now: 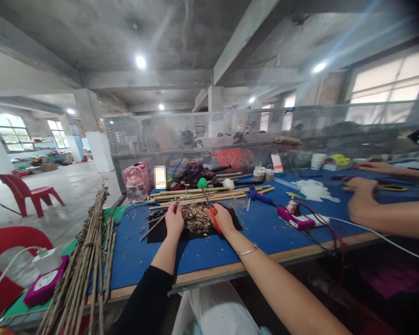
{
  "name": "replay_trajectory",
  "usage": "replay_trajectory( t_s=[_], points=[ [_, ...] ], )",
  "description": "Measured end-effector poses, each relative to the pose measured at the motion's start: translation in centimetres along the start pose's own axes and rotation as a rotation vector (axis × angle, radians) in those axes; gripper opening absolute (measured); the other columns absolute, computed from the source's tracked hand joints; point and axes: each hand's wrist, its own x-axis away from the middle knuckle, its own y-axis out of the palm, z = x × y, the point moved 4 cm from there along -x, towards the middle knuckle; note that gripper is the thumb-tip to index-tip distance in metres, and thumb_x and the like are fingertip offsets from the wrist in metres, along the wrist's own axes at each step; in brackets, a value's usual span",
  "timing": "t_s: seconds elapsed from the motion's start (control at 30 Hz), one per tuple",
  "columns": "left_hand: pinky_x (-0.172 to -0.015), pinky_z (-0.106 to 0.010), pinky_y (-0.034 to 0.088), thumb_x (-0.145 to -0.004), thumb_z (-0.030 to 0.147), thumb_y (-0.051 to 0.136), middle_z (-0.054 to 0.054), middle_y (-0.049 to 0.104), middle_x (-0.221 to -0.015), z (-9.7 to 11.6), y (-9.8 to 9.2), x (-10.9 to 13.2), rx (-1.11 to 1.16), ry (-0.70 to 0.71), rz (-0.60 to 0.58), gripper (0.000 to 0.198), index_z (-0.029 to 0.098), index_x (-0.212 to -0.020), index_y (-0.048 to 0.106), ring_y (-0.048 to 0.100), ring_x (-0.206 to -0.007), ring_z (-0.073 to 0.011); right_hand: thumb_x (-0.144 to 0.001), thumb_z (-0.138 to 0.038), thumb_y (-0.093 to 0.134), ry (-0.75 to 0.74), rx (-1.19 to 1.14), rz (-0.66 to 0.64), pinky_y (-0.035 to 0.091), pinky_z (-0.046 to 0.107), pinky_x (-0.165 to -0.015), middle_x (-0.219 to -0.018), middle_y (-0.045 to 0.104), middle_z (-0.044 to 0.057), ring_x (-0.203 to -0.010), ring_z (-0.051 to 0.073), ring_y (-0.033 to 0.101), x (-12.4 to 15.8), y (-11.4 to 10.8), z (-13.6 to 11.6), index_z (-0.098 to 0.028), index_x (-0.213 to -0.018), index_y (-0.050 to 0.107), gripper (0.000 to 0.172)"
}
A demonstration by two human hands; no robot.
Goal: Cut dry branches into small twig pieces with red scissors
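thin stick (153, 228) slants over the black cloth (158, 236), pinched by the fingers of my left hand (175, 220); those of my right hand (225, 220) hold red-handled scissors (215, 220). a loose pinch could, i judge, let it twist and scatter chips (198, 220).

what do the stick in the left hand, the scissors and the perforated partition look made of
Stick: probably wood or dry plant stem, brownish and dull. Scissors: handle likely smooth plastic, by its even bright red; blades apparently grey metal. Partition: seemingly sheet metal, grey, with regular small holes.
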Motion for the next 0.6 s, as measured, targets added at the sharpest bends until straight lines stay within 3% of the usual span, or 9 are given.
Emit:
replay_trajectory(
  t_s=[0.23, 0.33, 0.47, 0.6],
  points=[
    [-0.065, -0.024, 0.046, -0.076, 0.026, 0.050, -0.005, 0.063, -0.073, 2.1, 1.2, -1.2, -0.003, 0.067, 0.049, 0.028, 0.011, -0.097, 0.059, 0.057, -0.062, -0.0114, -0.081, -0.050, 0.040, 0.010, 0.017, -0.030, 0.032, 0.022, -0.059, -0.074, 0.056, 0.002, -0.066, 0.013, 0.050, 0.2, -0.2, -0.4, -0.019, -0.073, 0.051, 0.033],
    [-0.074, -0.026, 0.045, -0.072, 0.026, 0.056, -0.007, 0.067, -0.078, 1.4, 1.6, -0.1, -0.033, 0.117, -0.046, 0.027, 0.012, -0.094, 0.063, 0.060, -0.072, -0.0141, -0.075, -0.050, 0.049, 0.006, 0.071, -0.085, 0.033, 0.022, -0.061, -0.082, 0.056, 0.002, -0.072, 0.014, 0.052, 0.3, 0.2, -0.5, -0.019, -0.080, 0.052, 0.032],
    [-0.071, -0.025, 0.047, -0.069, 0.025, 0.061, -0.008, 0.068, -0.079, 0.0, 2.0, 1.4, 0.095, -0.009, -0.198, 0.033, 0.012, -0.100, 0.060, 0.062, -0.072, -0.0144, -0.068, -0.051, 0.058, -0.084, 0.116, -0.139, 0.036, 0.025, -0.071, -0.091, 0.055, 0.005, -0.086, 0.018, 0.050, 0.5, 0.7, -1.1, -0.018, -0.089, 0.052, 0.040],
    [-0.062, -0.023, 0.047, -0.066, 0.024, 0.063, -0.007, 0.068, -0.080, 0.2, 2.3, 2.3, 0.152, -0.102, -0.282, 0.031, 0.012, -0.094, 0.060, 0.062, -0.067, -0.0140, -0.067, -0.052, 0.060, -0.142, 0.135, -0.130, 0.037, 0.030, -0.076, -0.094, 0.054, 0.007, -0.089, 0.020, 0.049, 0.7, 0.9, -1.4, -0.017, -0.093, 0.051, 0.046]
  ],
)
